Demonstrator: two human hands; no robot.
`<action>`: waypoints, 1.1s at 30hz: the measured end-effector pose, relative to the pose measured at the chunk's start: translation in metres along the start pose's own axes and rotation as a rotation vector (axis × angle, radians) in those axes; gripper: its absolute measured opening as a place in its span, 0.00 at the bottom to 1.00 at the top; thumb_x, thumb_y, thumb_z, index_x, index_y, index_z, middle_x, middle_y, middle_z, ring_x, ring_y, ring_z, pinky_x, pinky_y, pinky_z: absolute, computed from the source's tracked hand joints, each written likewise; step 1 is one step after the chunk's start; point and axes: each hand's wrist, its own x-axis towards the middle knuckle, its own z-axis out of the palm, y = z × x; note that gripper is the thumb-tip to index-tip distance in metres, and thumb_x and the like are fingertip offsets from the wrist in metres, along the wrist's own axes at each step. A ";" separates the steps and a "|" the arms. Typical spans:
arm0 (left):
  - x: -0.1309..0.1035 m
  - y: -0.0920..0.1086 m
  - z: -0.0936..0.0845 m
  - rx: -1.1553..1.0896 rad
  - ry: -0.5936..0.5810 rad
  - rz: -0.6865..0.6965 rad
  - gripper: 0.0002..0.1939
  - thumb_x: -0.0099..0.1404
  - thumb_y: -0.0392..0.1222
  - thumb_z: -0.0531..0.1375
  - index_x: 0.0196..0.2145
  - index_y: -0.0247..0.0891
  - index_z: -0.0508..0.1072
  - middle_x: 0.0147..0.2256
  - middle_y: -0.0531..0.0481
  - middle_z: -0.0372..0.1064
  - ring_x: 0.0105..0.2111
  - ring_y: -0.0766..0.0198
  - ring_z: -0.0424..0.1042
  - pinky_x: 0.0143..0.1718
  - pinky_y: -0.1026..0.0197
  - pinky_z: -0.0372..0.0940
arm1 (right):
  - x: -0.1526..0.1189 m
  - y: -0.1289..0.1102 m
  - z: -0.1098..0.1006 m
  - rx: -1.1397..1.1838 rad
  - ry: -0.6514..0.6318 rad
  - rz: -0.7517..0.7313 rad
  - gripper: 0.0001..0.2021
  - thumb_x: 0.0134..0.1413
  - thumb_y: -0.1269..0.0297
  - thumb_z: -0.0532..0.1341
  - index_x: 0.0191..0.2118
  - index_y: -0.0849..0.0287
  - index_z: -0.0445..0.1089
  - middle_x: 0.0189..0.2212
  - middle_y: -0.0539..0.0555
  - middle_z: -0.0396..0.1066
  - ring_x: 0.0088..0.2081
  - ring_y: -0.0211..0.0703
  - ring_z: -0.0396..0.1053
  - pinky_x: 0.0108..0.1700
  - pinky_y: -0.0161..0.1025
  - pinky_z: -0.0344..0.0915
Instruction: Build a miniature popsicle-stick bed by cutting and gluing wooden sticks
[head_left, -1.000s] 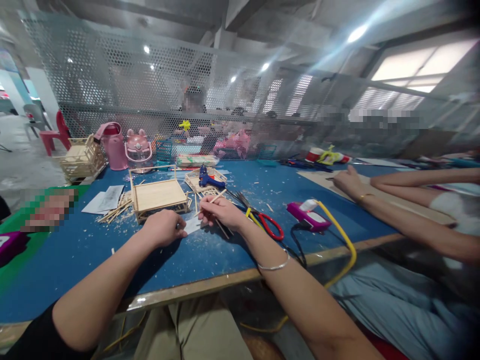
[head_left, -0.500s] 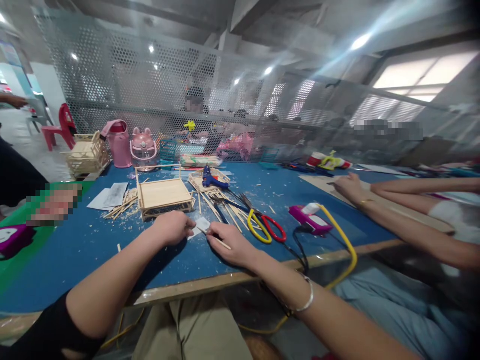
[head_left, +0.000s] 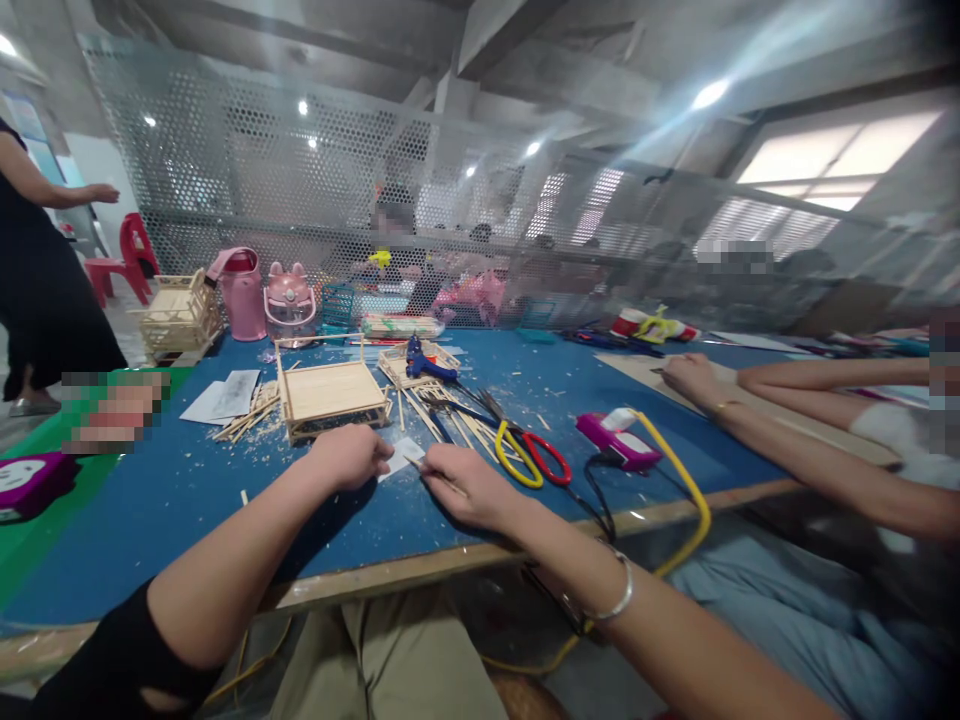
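the right hand (head_left: 469,485), fingers closed, pinches a thin stick (head_left: 413,462) slanting leftward over white paper (head_left: 405,450); the left hand (head_left: 346,455) curls beside the paper, its hold i can't tell.

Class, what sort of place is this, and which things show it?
Probably a shared craft workshop: wooden sticks lie beside a small stick-built frame, near a blue glue gun.

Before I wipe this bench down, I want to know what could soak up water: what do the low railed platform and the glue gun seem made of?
The platform looks like bare wood or bamboo: pale tan, matt, with thin strips showing along its edges. The glue gun seems to have a smooth, hard plastic body, judging by its even dark blue; its nozzle is too small to tell.
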 end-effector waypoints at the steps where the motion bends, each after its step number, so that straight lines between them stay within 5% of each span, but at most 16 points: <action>1: 0.000 0.000 0.000 0.001 -0.001 0.001 0.18 0.57 0.47 0.56 0.47 0.51 0.71 0.44 0.48 0.73 0.45 0.52 0.70 0.41 0.57 0.64 | 0.001 0.001 -0.001 -0.006 0.009 0.008 0.06 0.49 0.75 0.51 0.26 0.59 0.60 0.23 0.52 0.61 0.26 0.38 0.57 0.30 0.34 0.55; 14: 0.002 -0.001 0.002 0.005 0.011 -0.005 0.18 0.57 0.48 0.56 0.46 0.53 0.71 0.45 0.49 0.72 0.45 0.53 0.70 0.41 0.59 0.64 | 0.002 0.006 -0.011 -0.050 -0.126 -0.163 0.07 0.51 0.75 0.50 0.27 0.59 0.62 0.26 0.55 0.64 0.30 0.41 0.58 0.32 0.35 0.57; 22: 0.001 -0.002 0.002 -0.004 0.010 -0.002 0.17 0.57 0.47 0.56 0.45 0.53 0.72 0.45 0.49 0.72 0.45 0.54 0.70 0.40 0.60 0.64 | 0.005 0.007 -0.020 -0.075 -0.157 -0.122 0.07 0.49 0.74 0.52 0.27 0.60 0.64 0.24 0.54 0.65 0.29 0.41 0.60 0.31 0.35 0.56; 27: 0.000 -0.003 0.002 -0.011 0.012 0.011 0.17 0.57 0.46 0.56 0.45 0.52 0.72 0.44 0.49 0.73 0.45 0.54 0.70 0.40 0.59 0.64 | 0.004 0.014 -0.027 0.034 -0.108 0.044 0.06 0.50 0.70 0.54 0.26 0.61 0.66 0.23 0.53 0.67 0.27 0.39 0.62 0.31 0.35 0.56; 33: -0.013 0.014 -0.007 0.019 0.141 0.045 0.18 0.59 0.45 0.54 0.47 0.45 0.71 0.38 0.45 0.74 0.39 0.55 0.72 0.36 0.61 0.64 | 0.023 0.025 -0.032 0.231 0.184 0.313 0.08 0.52 0.63 0.54 0.30 0.59 0.67 0.27 0.52 0.70 0.30 0.40 0.65 0.35 0.36 0.60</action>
